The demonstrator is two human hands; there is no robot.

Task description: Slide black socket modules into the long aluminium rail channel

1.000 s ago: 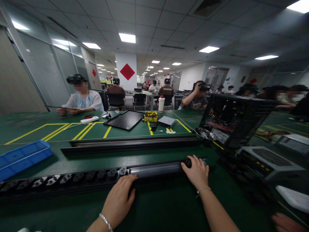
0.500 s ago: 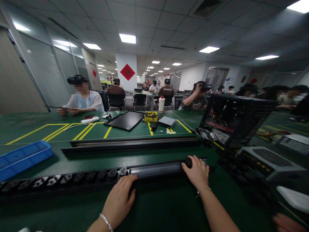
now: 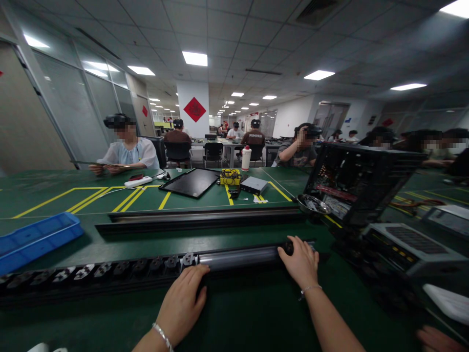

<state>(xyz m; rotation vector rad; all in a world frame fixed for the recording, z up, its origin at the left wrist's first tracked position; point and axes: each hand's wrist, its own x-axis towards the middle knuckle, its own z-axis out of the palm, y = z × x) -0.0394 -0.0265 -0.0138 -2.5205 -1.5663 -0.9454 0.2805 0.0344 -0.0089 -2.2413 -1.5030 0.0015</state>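
Note:
A grey metal roller [image 3: 240, 257] lies across a black conveyor rail [image 3: 91, 276] set in the green table [image 3: 234, 313] in front of me. My left hand [image 3: 181, 303] lies flat with its fingers stretched out, fingertips touching the roller's left end. At the roller's right end, my right hand [image 3: 301, 263] rests over it with fingers curled against the black end cap. Each wrist wears a thin bracelet.
A second black rail [image 3: 201, 220] runs behind. A blue tray [image 3: 36, 237] sits at left. An open computer case [image 3: 357, 181], a metal bowl [image 3: 313, 204] and a grey power supply [image 3: 406, 244] stand at right. Several people sit beyond; another person's fingers [image 3: 436, 338] show bottom right.
Nothing has visibly changed with my hands or the roller; only the camera view has drifted a little.

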